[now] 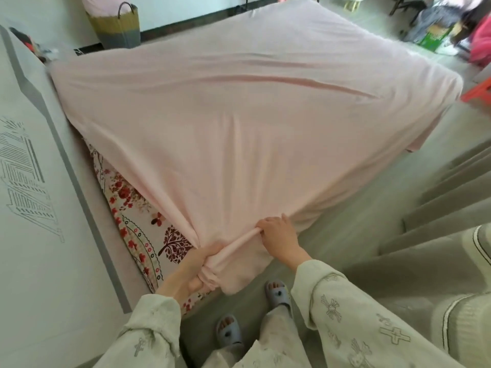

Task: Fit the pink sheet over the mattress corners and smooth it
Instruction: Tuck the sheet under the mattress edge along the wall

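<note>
Pink sheet [239, 123] spread over mattress [138, 208], wrinkled; floral mattress cover exposed at 8 o'clock along headboard [39, 208]. Left hand [198, 272] at 6 o'clock fisted around bunched sheet corner, pulled off the near mattress corner. Right hand [279, 237] just at its 1 o'clock, fingers curled gripping rolled sheet edge. Woven basket [117, 25] at 11 o'clock, curtain [425, 221] at 4 o'clock

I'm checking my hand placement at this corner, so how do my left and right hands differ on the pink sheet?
The left hand clenches a bunched wad of the pink sheet low at the corner; the right hand sits higher, its grip on a rolled edge. The left is beside the exposed floral mattress; the right is over covered fabric. Both are closed on the sheet.
</note>
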Action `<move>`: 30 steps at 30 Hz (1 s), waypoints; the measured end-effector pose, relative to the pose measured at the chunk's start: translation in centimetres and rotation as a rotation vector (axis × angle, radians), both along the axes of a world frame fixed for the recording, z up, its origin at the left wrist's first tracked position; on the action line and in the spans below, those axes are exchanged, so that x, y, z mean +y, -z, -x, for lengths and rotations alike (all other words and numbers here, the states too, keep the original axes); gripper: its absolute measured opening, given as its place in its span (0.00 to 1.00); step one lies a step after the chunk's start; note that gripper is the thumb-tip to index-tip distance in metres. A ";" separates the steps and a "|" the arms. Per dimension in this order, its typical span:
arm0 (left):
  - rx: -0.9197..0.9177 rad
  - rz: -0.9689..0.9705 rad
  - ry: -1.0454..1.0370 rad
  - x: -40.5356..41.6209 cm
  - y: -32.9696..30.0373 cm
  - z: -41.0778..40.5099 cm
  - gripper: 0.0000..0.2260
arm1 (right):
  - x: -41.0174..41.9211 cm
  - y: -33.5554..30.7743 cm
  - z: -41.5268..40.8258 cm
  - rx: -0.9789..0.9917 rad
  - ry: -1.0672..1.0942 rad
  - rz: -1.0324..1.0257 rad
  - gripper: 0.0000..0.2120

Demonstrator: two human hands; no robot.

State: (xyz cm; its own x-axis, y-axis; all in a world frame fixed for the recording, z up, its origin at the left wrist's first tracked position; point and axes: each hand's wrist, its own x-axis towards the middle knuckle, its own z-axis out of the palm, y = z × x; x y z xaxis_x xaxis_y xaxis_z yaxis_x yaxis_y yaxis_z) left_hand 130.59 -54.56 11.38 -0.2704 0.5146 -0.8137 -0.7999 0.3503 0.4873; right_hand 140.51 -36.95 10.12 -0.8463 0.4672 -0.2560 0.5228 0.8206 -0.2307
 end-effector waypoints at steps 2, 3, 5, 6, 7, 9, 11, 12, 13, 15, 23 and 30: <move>0.001 0.045 -0.020 -0.4 0.4 -0.3 0.16 | 0.4 -0.2 -0.5 -0.010 0.015 0.096 0.16; 0.005 0.055 -0.021 -0.5 0.5 -0.6 0.14 | 0.4 -0.4 -0.8 -0.021 0.023 0.134 0.16; 0.009 0.057 -0.018 -0.8 0.5 -1.4 0.15 | 0.4 -0.6 -1.4 -0.041 0.017 0.174 0.16; 0.012 0.059 -0.032 -1.0 0.6 -1.7 0.16 | 0.2 -0.6 -1.7 -0.051 0.009 0.181 0.16; 0.000 0.061 -0.078 -1.1 0.7 -1.9 0.15 | -0.1 -0.6 -1.9 -0.060 0.007 0.186 0.16; -0.079 0.042 -0.229 -1.4 1.1 -2.2 0.12 | -0.9 -0.5 -2.5 -0.085 0.005 0.202 0.15; -0.200 0.000 -0.410 -1.1 1.1 -2.6 0.12 | -1.5 -0.6 -2.9 -0.100 -0.006 0.211 0.14; -0.247 -0.020 -0.500 -0.8 1.1 -2.7 0.13 | -1.6 -0.7 -2.9 -0.102 -0.011 0.211 0.14; -0.280 -0.036 -0.581 -0.5 1.1 -2.5 0.14 | -1.5 -0.9 -2.9 -0.099 -0.015 0.212 0.13; -0.301 -0.054 -0.669 0.2 1.1 -2.3 0.12 | -1.4 -1.4 -2.7 -0.081 -0.026 0.214 0.14; -0.124 0.066 -0.586 1.8 2.1 -3.3 0.16 | -2.2 -1.9 -3.6 -0.063 -0.067 0.239 0.15; 0.058 0.167 -0.388 -1.0 3.2 -3.7 0.23 | -3.7 -3.0 -2.1 -0.187 -0.215 0.252 0.10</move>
